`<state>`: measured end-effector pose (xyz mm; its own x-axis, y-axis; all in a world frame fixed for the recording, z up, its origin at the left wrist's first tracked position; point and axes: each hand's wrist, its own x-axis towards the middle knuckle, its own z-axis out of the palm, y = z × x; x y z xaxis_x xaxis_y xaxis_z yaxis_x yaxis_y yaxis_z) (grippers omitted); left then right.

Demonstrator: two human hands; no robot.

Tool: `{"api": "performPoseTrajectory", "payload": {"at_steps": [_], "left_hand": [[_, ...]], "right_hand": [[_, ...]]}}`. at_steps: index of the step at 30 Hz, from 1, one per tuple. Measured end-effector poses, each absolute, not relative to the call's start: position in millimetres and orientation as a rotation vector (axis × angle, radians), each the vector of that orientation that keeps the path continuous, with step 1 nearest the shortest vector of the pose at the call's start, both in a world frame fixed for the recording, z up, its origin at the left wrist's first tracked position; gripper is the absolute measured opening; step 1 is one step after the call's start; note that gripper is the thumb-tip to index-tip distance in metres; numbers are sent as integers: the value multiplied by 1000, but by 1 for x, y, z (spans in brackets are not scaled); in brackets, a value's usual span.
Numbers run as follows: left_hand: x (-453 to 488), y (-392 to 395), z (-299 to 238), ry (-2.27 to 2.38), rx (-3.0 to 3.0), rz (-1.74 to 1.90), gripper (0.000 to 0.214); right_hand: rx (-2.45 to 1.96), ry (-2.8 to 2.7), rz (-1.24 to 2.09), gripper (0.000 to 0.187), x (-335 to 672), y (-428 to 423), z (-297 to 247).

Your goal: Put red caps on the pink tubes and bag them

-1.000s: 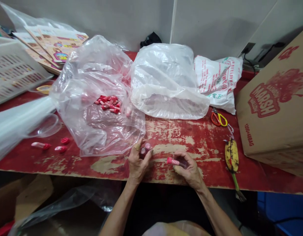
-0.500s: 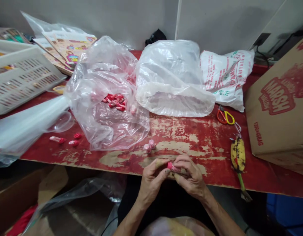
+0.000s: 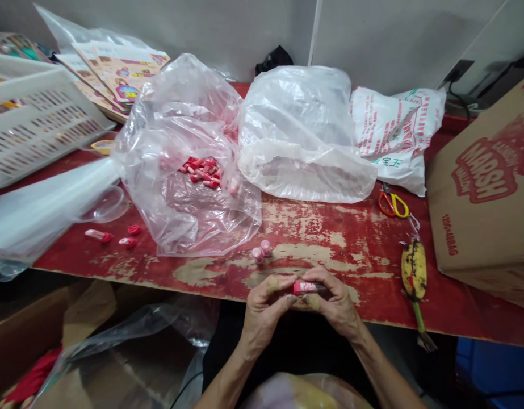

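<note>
Both my hands meet at the near edge of the worn red table (image 3: 330, 238). My right hand (image 3: 336, 307) is closed around a small pink tube with a red cap (image 3: 305, 287). The fingers of my left hand (image 3: 264, 309) pinch at the tube's capped end. Just beyond my hands, two small pink tubes (image 3: 262, 250) stand upright on the table. An opened clear plastic bag (image 3: 189, 170) to the left holds a pile of several red and pink tubes (image 3: 204, 170).
A second clear bag (image 3: 304, 136) and a printed white bag (image 3: 393, 136) lie at the back. Scissors (image 3: 392, 201) and a banana (image 3: 414, 270) lie right, beside a cardboard box (image 3: 487, 187). On the left are a white basket (image 3: 36, 130), clear cups (image 3: 104, 204) and loose red caps (image 3: 129, 236).
My left hand let go of the two pink tubes, which now stand on the table, and came over to the tube held in my right hand. The view shifted slightly.
</note>
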<state>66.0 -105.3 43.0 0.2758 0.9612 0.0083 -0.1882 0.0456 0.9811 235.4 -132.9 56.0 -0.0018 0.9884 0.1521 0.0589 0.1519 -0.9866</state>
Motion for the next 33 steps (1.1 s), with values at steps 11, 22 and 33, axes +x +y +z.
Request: {"api": "performPoseTrajectory", "payload": {"at_steps": [11,22,33], "left_hand": [[66,-107,31,880,971,1050,19],[85,-88,63,789,522,894,51],[90,-90,58,839,583,739,67]], "right_hand": [[-1136,-1444,885,30,232,-133,53],[-1048,-1802,975,32,220,-140,63],[-1034,-1795,902,19,204,-152,56]]}}
